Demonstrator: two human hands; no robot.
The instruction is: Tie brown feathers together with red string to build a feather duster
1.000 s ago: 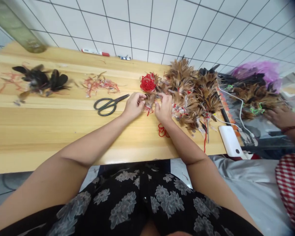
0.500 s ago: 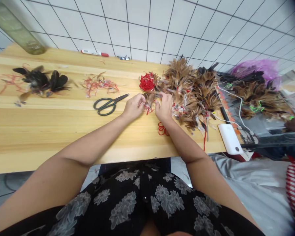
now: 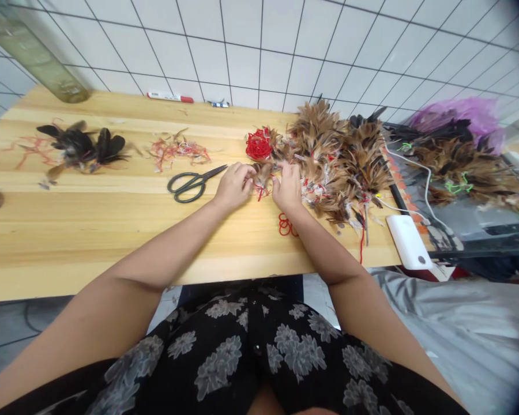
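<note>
My left hand (image 3: 232,185) and my right hand (image 3: 287,188) are both pinched on a small bundle of brown feathers (image 3: 263,173) bound with red thread, held just above the wooden table (image 3: 90,225). A large pile of brown feathers (image 3: 335,155) lies right of my right hand. A ball of red thread (image 3: 258,145) sits just behind the bundle. A loop of red thread (image 3: 286,225) lies by my right wrist. Black scissors (image 3: 192,183) rest left of my left hand.
Dark feathers (image 3: 84,147) and thread scraps (image 3: 177,151) lie at the left. A marker (image 3: 169,97) and a glass bottle (image 3: 34,55) stand by the tiled wall. A white power bank (image 3: 409,242) with cable sits at the table's right edge, with more feathers (image 3: 458,161) beyond.
My hands stay on the feather bundle with only slight finger shifts. Another person's hand at the right edge has withdrawn out of view. The view has shifted a little.
</note>
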